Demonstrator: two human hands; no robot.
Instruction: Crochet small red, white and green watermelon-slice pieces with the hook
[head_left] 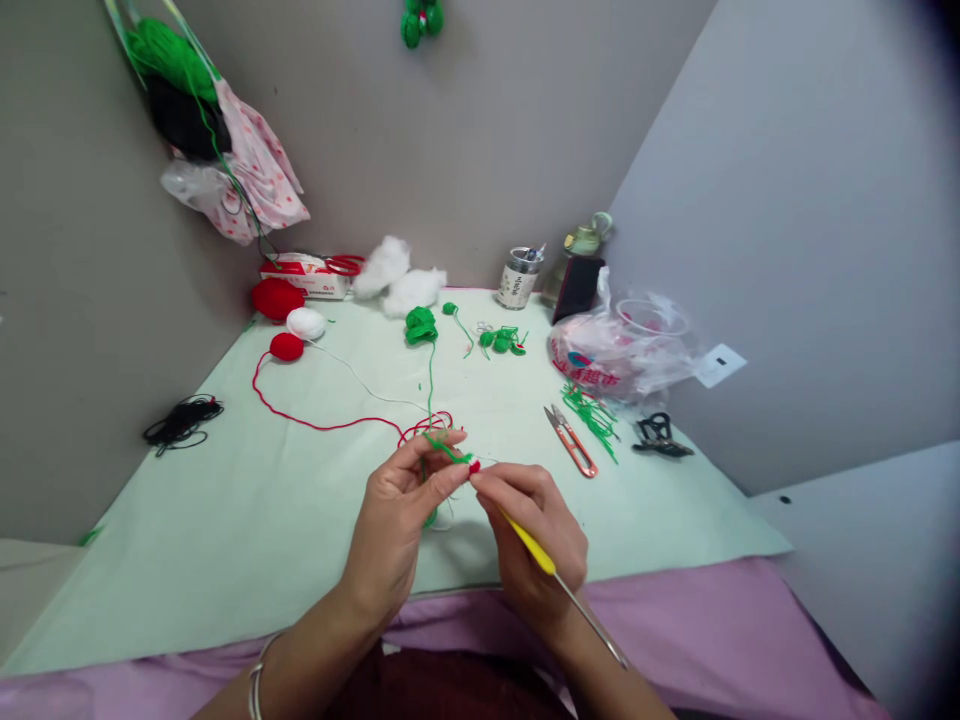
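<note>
A small crocheted piece in red, white and green is pinched between the thumb and fingers of my left hand. Green yarn runs over that hand's index finger and back to a green yarn ball. My right hand is closed around a crochet hook with a yellow grip, and its fingertips meet the small piece. The hook's bare metal shaft sticks out toward my right forearm; its working tip is hidden by the fingers. Red and white strands lie just beyond my left hand.
Red yarn balls and a white ball sit at the left, near black cord. Thread snips, green yarn scraps and a black clip lie right. Behind stand white stuffing, a pen can and a plastic bag.
</note>
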